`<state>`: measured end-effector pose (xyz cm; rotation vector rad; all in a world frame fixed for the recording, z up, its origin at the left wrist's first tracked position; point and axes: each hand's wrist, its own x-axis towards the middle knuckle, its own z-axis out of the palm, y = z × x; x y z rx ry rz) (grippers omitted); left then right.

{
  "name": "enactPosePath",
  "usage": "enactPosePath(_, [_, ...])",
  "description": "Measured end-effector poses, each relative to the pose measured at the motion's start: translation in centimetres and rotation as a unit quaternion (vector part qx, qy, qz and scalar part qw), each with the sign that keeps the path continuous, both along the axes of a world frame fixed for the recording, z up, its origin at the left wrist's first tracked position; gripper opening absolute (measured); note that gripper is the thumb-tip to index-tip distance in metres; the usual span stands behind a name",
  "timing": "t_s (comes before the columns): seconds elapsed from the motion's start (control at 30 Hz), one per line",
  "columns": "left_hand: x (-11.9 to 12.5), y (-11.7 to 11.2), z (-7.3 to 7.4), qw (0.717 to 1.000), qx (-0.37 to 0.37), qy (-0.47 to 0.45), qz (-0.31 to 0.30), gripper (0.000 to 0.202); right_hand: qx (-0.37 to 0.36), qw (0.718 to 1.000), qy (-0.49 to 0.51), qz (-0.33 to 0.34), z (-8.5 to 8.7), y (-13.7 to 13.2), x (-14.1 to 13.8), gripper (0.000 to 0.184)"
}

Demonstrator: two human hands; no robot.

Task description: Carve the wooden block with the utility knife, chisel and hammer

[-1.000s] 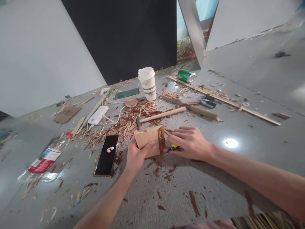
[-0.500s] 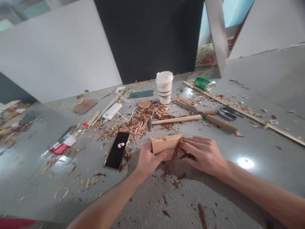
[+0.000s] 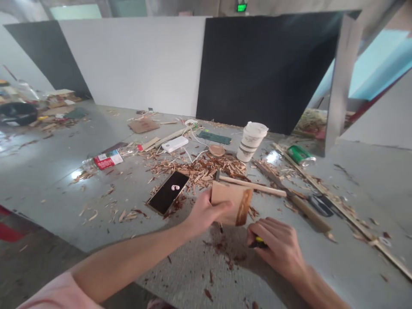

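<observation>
My left hand [image 3: 206, 211] grips a pale block of wood [image 3: 229, 195] by its left side, thumb across the near face. A strip of dark brown bark [image 3: 244, 207] runs down the block's right edge. Just right of the block and apart from it, my right hand [image 3: 278, 242] is closed around a small black and yellow tool [image 3: 259, 243], perhaps a utility knife; most of it is hidden in the fist. Behind the block lies a hammer [image 3: 254, 186] with a wooden handle. Bark crumbs [image 3: 230, 253] are scattered on the grey surface below.
Wood shavings [image 3: 202, 169] spread past the hammer. A phone [image 3: 169, 192] with pink earbuds lies left, beside a plastic bottle [image 3: 109, 159]. Farther off stand a paper cup [image 3: 252, 141] and a white power bank [image 3: 175, 144]. At right lie a long wooden-handled tool [image 3: 309, 212] and a green can [image 3: 300, 155].
My right hand has pulled away from the block, down and to the right, with the tool. The block's bark edge now shows. My view has swung left and up.
</observation>
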<state>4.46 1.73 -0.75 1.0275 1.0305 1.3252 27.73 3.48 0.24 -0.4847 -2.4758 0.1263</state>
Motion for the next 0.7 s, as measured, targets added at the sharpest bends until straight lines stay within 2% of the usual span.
enactPosePath(0.1, [-0.7, 0.7, 0.2, 0.989, -0.034, -0.13, 0.065, 0.052, -0.011, 1.0, 0.002, 0.0, 0.0, -0.1, 0.1, 0.024])
enactPosePath(0.2, [-1.3, 1.0, 0.4, 0.961, -0.118, -0.223, 0.109, 0.06, 0.003, 0.999, 0.009, -0.051, -0.1, 0.3, 0.3, 0.021])
enactPosePath(0.3, [-1.4, 0.9, 0.4, 0.937, -0.173, -0.278, 0.118, 0.06, 0.011, 0.993, 0.015, -0.113, -0.5, 1.0, 0.7, 0.018])
enactPosePath(0.43, [-1.1, 0.8, 0.5, 0.922, -0.199, -0.314, 0.104, 0.06, -0.008, 0.974, -0.005, -0.225, -1.5, 1.6, 0.9, 0.015])
enactPosePath(0.53, [-1.1, 0.7, 0.5, 0.915, -0.229, -0.318, 0.097, 0.062, -0.006, 0.961, -0.017, -0.274, -1.8, 1.6, 1.0, 0.019])
enactPosePath(0.6, [-1.1, 0.6, 0.3, 0.914, -0.241, -0.312, 0.097, 0.064, -0.017, 0.96, -0.017, -0.279, -1.5, 1.4, 1.0, 0.02])
enactPosePath(0.7, [-1.1, 0.5, -0.1, 0.919, -0.25, -0.29, 0.096, 0.067, -0.053, 0.97, 0.002, -0.237, -0.8, 1.0, 1.3, 0.019])
